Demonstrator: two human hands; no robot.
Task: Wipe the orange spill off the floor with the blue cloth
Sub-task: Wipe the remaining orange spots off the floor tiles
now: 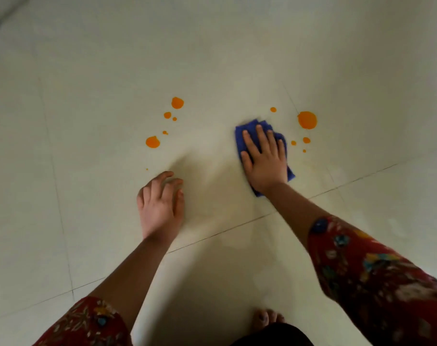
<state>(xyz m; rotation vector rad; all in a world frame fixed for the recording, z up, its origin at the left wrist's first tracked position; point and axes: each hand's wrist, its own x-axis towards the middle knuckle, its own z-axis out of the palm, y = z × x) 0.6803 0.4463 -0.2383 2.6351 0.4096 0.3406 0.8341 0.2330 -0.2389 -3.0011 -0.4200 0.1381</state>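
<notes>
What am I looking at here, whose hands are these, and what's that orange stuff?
No machine here: one camera worn on a person's head looks down at their own hands. The right hand presses flat on a blue cloth on the pale tiled floor. The left hand holds nothing, fingers loosely curled. The orange spill lies in drops on both sides of the cloth, not yet wiped. A bare foot shows at the bottom.
</notes>
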